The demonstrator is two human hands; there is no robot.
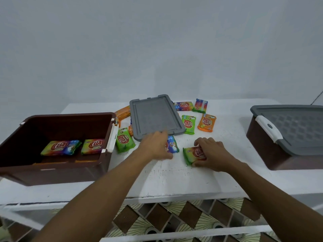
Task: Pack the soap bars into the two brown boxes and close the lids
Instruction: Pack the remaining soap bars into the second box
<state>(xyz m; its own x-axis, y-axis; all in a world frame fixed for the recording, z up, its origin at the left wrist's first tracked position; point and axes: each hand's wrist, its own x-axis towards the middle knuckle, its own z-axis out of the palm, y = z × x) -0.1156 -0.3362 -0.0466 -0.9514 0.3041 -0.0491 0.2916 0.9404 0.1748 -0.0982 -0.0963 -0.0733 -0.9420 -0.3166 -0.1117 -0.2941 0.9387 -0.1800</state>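
The right hand (212,154) pinches a green soap bar (189,157) on the table (174,180), the blurred left hand (154,147) covers a blue bar (173,145), grip unclear; better lift both fully and lay them flat in the open brown box (52,175).

Soft, even, cool light with faint shadows; wide-angle bending at edges, slight blur throughout.
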